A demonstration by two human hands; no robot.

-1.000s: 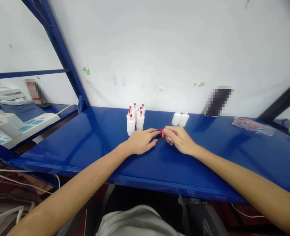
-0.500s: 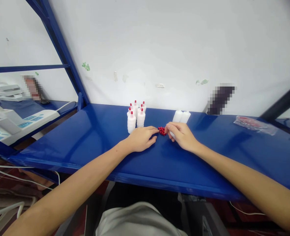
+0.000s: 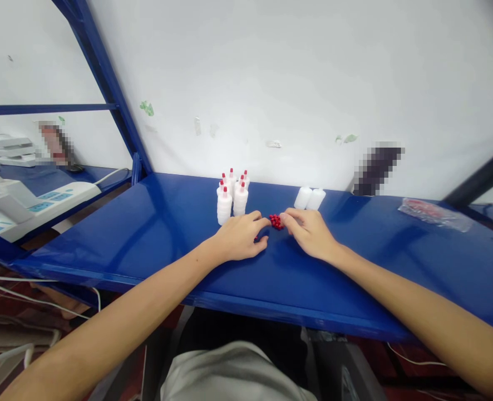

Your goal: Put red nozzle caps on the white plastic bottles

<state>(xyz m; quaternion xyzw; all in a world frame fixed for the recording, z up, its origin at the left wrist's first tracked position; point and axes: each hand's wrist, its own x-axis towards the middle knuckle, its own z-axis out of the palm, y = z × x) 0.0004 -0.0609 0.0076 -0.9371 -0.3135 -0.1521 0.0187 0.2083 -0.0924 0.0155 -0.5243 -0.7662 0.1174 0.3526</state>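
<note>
I judge the heaped, stubby red plastic caps (image 3: 276, 222), between my curled left hand (image 3: 241, 236) at nine o'clock and curled right hand (image 3: 311, 233) at three, light, stiff, best side-pinched, but cannot tell what either grips.

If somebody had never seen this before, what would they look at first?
Probably the little pile of bright red pieces, which stands out on the blue table between the left hand and the right hand. Next might come the group of white bottles with red tips, upright just beyond the left hand, and then the two plain white containers beyond the right hand.
</note>
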